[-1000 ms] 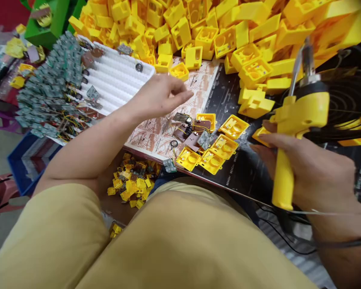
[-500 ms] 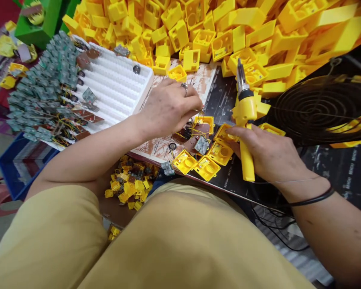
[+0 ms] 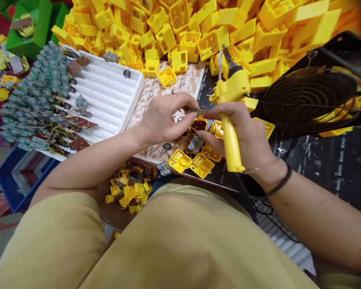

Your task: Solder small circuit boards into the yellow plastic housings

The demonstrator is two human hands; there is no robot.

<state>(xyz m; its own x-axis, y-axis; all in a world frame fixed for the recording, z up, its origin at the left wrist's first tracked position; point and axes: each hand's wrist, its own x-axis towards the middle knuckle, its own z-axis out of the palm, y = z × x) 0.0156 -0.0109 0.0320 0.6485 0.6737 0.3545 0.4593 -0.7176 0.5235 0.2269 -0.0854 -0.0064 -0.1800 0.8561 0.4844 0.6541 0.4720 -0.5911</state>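
Observation:
My right hand (image 3: 246, 138) is wrapped round a yellow soldering gun (image 3: 230, 138), its tip pointing up and away. My left hand (image 3: 165, 120) pinches something small, too hidden to name, and the right thumb and index finger reach to the same spot. Below the fingertips lie a brown circuit board (image 3: 199, 125) and a grey block (image 3: 195, 143), partly covered by the hands. Close by are an opened yellow casing (image 3: 179, 160), a second casing half with a round grille (image 3: 202, 165), and a small round black part (image 3: 167, 147).
A heap of yellow casings (image 3: 165, 38) spans the back. To the left, a white ridged foam tray (image 3: 108, 100) bears many grey-green modules (image 3: 30, 100). A black fan (image 3: 309, 94) stands at right. Below the table edge sit yellow parts (image 3: 128, 190) and a blue crate (image 3: 18, 176).
My right hand has moved left with the soldering gun, bringing its fingertips to my left hand's. My left hand has turned, so its thumb and index finger now show pinched. The view has shifted slightly.

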